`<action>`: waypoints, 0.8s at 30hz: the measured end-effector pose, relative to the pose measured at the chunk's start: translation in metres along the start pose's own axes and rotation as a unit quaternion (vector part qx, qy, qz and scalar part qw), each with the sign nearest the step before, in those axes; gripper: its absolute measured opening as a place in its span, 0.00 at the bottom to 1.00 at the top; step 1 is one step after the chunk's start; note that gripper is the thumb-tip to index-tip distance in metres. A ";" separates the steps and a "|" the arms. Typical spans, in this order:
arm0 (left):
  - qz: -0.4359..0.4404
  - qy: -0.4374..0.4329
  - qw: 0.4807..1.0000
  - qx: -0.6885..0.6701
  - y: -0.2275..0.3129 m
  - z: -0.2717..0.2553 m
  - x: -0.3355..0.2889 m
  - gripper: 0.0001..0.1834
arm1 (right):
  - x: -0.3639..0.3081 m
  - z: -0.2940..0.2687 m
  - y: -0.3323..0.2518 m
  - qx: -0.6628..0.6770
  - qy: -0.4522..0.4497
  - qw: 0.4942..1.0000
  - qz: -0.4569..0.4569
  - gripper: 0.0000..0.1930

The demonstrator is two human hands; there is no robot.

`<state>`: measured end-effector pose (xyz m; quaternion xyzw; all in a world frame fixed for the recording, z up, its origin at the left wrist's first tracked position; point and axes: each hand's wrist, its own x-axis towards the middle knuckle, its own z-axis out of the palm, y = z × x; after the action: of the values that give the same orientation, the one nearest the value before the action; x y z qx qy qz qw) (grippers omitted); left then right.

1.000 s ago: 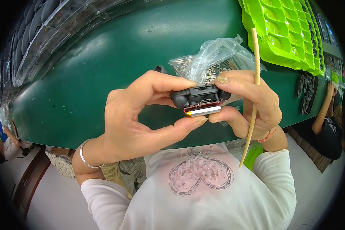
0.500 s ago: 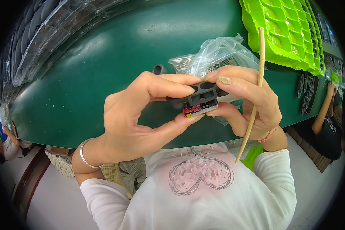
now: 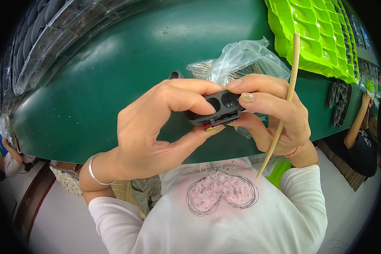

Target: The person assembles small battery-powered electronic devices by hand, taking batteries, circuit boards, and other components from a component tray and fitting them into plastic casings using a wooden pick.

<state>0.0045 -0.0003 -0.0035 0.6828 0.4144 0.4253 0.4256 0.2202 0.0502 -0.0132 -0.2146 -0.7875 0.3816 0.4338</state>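
Between my two hands is a small dark grey plastic housing (image 3: 219, 106) with two round hollows on its upper face. A red circuit board (image 3: 211, 126) shows along its lower edge, partly hidden by fingers. My left hand (image 3: 156, 122) pinches the housing's left end, fingers on top and thumb below. My right hand (image 3: 279, 110) grips the right end the same way. A thin wooden stick (image 3: 287, 106) is also held among the fingers of my right hand, slanting from upper right to lower left.
Behind my hands, a clear plastic bag (image 3: 243, 59) holds many thin metal pins. A small grey part (image 3: 176, 75) stands beside it. A bright green moulded tray (image 3: 313, 38) lies at the far right, clear trays of grey parts (image 3: 42, 42) at the far left. Another person (image 3: 362, 144) sits at right.
The housing has tipped so that its top face with the round hollows shows more, and less of the circuit board is visible. The wooden stick has swung slightly, its upper end moving right.
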 end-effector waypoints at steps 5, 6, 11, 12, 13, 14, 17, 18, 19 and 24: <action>-0.017 -0.006 1.000 -0.003 0.002 -0.001 -0.002 0.23 | 0.000 -0.005 -0.004 -0.002 -0.028 0.999 0.023 0.22; -0.027 -0.006 1.000 -0.009 0.003 -0.001 -0.002 0.23 | 0.000 -0.006 -0.005 -0.007 -0.056 0.998 0.041 0.23; -0.015 -0.005 1.000 -0.003 0.002 -0.001 -0.001 0.23 | 0.000 0.000 -0.001 0.009 0.002 1.000 0.016 0.21; -0.006 -0.005 1.000 0.001 0.002 -0.001 -0.001 0.23 | 0.001 0.000 -0.001 0.010 0.000 1.000 0.015 0.21; -0.007 -0.005 1.000 0.002 0.002 -0.002 -0.001 0.23 | 0.001 -0.002 -0.002 0.011 0.000 1.000 0.015 0.21; -0.005 -0.006 1.000 0.005 0.002 -0.002 -0.001 0.24 | 0.000 -0.005 -0.003 0.005 -0.031 0.999 0.027 0.21; -0.002 -0.009 1.000 0.008 0.002 -0.002 -0.001 0.24 | -0.001 -0.008 -0.005 -0.002 -0.062 0.997 0.042 0.21; -0.001 -0.011 1.000 0.008 0.001 -0.002 -0.001 0.24 | -0.001 -0.008 -0.005 -0.002 -0.061 0.997 0.043 0.22; -0.001 -0.012 1.000 0.008 0.002 -0.001 -0.001 0.24 | -0.002 -0.008 -0.005 -0.002 -0.061 0.997 0.044 0.22; -0.036 -0.004 0.999 -0.028 0.006 0.000 -0.001 0.24 | -0.002 -0.008 -0.004 -0.002 -0.058 0.997 0.055 0.23</action>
<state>0.0052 -0.0024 0.0019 0.6570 0.4244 0.4186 0.4615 0.2277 0.0492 -0.0083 -0.2359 -0.7991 0.4155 0.3648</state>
